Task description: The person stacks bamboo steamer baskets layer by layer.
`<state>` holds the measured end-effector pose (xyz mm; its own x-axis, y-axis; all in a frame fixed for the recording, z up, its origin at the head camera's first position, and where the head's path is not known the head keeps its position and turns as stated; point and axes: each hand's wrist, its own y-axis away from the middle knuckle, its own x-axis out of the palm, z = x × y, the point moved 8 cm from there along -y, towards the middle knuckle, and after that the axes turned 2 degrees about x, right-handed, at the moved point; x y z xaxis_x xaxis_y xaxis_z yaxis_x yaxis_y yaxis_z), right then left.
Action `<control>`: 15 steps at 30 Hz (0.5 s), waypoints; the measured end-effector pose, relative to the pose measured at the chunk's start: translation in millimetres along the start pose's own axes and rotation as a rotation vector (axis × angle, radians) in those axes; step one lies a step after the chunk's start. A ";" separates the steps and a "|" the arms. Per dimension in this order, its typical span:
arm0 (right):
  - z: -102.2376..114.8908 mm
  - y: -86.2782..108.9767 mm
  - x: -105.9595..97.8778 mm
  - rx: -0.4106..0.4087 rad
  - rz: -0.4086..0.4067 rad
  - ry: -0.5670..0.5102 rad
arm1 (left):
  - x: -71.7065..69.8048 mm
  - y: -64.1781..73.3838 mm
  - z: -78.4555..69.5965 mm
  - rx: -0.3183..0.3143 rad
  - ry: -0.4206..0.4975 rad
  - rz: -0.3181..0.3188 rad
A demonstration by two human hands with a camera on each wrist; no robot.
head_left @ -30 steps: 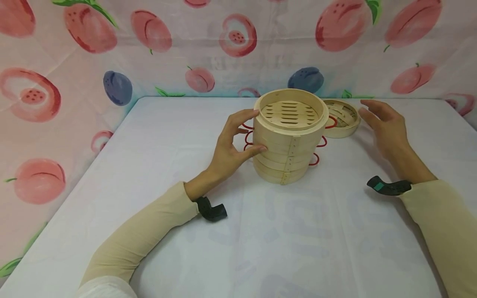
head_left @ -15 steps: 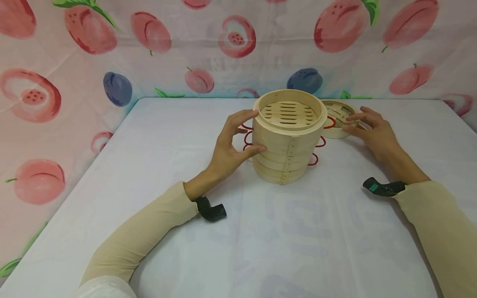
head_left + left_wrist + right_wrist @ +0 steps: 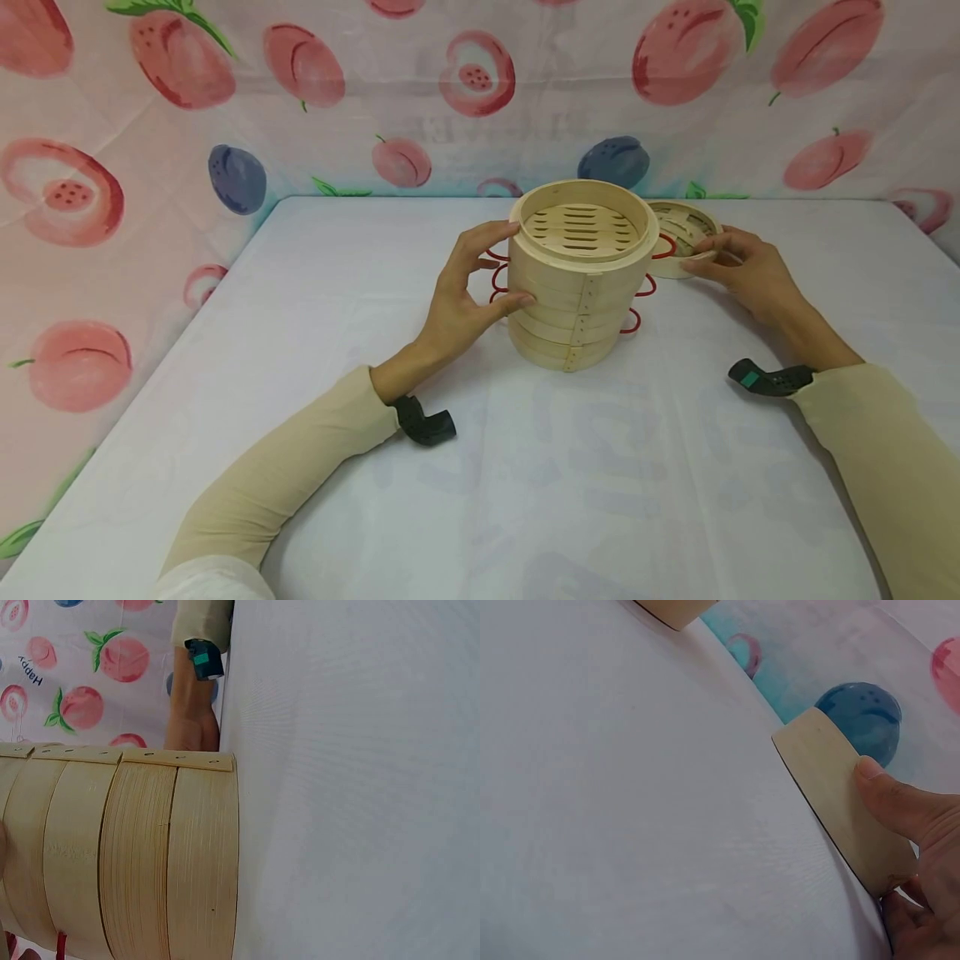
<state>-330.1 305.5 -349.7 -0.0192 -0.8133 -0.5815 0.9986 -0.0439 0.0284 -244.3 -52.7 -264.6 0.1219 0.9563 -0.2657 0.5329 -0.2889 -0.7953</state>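
Note:
A tall stack of bamboo steamer baskets (image 3: 573,304) stands upright on the white table, its slatted top tier uncovered and red loops on its sides. My left hand (image 3: 468,287) holds the upper tiers from the left, thumb on the front and fingers by the rim. In the left wrist view the stacked steamer wall (image 3: 135,855) fills much of the left side. Behind the stack to the right lies the woven steamer lid (image 3: 678,268), partly hidden by the stack. My right hand (image 3: 757,271) grips its right edge; the right wrist view shows my thumb against the lid's side wall (image 3: 836,799).
White cloth covers the table (image 3: 360,500). A fruit-print curtain (image 3: 540,75) hangs right behind its back edge and down the left side. Black wrist cameras (image 3: 768,377) stick out from both sleeves.
My right hand has moved left to the steamer lid and closed its thumb and fingers on the edge. The left hand and the steamer stack have stayed in place.

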 end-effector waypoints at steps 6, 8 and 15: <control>2.2 -1.0 1.5 -0.014 -0.003 0.016 | -0.5 -1.7 -8.9 0.008 -0.005 -0.007; 4.2 -0.3 1.8 -0.027 -0.006 0.016 | -0.7 -3.5 -17.0 0.008 -0.012 -0.005; 10.0 3.0 3.0 -0.058 -0.020 0.018 | -0.9 -7.5 -32.6 -0.004 -0.008 -0.001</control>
<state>-327.7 297.2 -343.2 -0.0390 -0.8018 -0.5964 0.9992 -0.0257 -0.0307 -221.1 -50.0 -240.6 0.1153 0.9561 -0.2693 0.5360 -0.2881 -0.7935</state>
